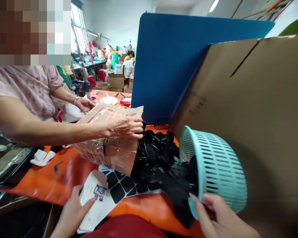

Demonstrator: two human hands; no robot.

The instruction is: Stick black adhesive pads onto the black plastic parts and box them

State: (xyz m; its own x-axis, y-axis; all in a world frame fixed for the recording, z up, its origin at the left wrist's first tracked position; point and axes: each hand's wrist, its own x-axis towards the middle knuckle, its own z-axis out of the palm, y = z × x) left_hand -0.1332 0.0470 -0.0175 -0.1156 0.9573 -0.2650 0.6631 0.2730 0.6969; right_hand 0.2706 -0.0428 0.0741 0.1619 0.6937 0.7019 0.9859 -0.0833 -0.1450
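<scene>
My left hand (74, 208) is closed on a white printed paper (91, 201), thumb on top, at the lower left. With my right hand (216, 211) I grip the rim of a turquoise slotted basket (221, 168), which lies tipped on its side, mouth facing left. A heap of black pieces (161, 158) spreads from the basket's mouth to a cardboard box (119, 152). Another person's hand (126, 127) rests on that tilted box, its open end toward the heap. A sheet with black rounded shapes (119, 185) lies beneath the box and heap.
Orange covering (69, 175) spans the table. A blue panel (173, 59) and a big cardboard sheet (258, 109) stand behind and right of the basket. The other person stands at the left. Farther back are a white plate (108, 100) and cartons (116, 81). White crumpled paper (42, 157) lies left.
</scene>
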